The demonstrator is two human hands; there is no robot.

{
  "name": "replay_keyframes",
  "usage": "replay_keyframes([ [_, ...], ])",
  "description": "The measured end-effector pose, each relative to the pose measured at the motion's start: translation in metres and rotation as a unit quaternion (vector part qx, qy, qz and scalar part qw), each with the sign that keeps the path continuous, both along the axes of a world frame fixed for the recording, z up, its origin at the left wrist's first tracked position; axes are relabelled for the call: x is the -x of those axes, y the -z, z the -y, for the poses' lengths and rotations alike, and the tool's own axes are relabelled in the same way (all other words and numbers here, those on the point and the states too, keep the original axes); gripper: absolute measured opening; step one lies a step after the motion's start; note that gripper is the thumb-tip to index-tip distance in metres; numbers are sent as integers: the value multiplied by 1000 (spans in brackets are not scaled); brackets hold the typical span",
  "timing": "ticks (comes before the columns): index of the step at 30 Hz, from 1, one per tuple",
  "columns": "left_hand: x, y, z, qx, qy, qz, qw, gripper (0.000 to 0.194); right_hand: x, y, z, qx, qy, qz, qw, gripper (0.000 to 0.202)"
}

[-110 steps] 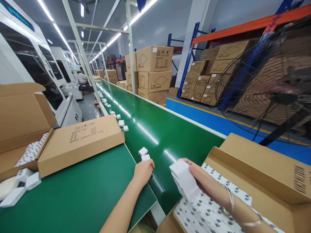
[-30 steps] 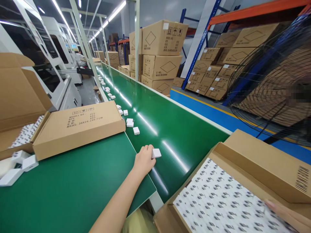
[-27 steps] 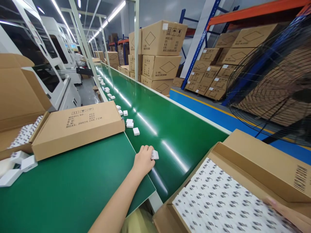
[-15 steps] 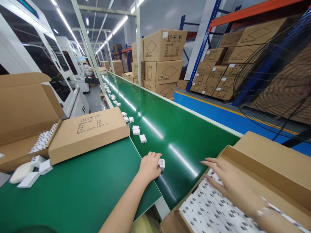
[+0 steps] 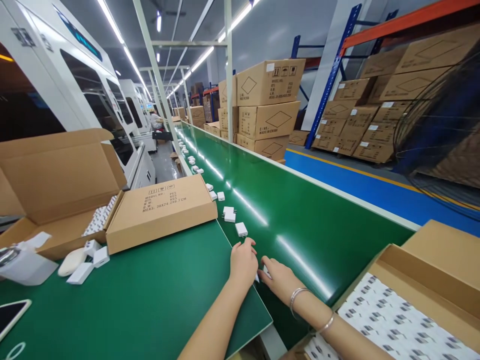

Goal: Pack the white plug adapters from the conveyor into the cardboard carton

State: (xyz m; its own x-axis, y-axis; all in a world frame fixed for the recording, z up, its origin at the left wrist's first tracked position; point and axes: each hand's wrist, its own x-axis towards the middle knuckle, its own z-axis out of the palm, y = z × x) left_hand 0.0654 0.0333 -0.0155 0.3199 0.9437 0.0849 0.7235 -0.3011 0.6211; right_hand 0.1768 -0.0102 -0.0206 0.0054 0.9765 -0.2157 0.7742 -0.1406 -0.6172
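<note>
My left hand (image 5: 243,262) is above the edge between the green table and the conveyor belt, fingers curled round a white charger plug (image 5: 257,277), of which only a sliver shows. Close beside it, my right hand (image 5: 279,280) has its thumb and fingers bent around another white piece (image 5: 267,271), mostly hidden, which looks like a charger plug. Just beyond my left hand a loose charger plug (image 5: 241,229) lies on the belt. More plugs (image 5: 229,215) trail away along the belt's left side. At lower right an open carton (image 5: 423,272) holds rows of printed white packs (image 5: 386,312).
A closed carton (image 5: 165,210) sits on the table (image 5: 150,300), with an open carton (image 5: 56,175) behind it. Loose white plugs (image 5: 80,273), a phone (image 5: 13,317) and a white container (image 5: 30,265) are at left. Stacked boxes (image 5: 268,120) stand beyond the belt (image 5: 300,210).
My right hand has come from over the open carton to beside my left hand and closed. The left hand stays by the belt edge, its plug now mostly hidden. The view has shifted left.
</note>
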Motion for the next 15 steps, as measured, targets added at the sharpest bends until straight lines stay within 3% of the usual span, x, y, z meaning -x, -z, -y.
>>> replay_keyframes([
  [4,0,-3,1,-8,6,-24,1000,31,-18,-22,6,78,19,-143,986,12],
  [7,-1,-2,1,-18,15,-38,999,28,-31,-49,30,129,29,-284,950,20],
  [9,-2,0,0,-19,22,-48,998,28,-35,-64,51,154,75,-437,883,22],
  [12,-2,2,1,-17,33,-60,998,28,-35,-75,77,170,152,-617,754,20],
  [15,-2,2,1,-17,40,-67,997,27,-33,-73,91,164,147,-666,713,24],
])
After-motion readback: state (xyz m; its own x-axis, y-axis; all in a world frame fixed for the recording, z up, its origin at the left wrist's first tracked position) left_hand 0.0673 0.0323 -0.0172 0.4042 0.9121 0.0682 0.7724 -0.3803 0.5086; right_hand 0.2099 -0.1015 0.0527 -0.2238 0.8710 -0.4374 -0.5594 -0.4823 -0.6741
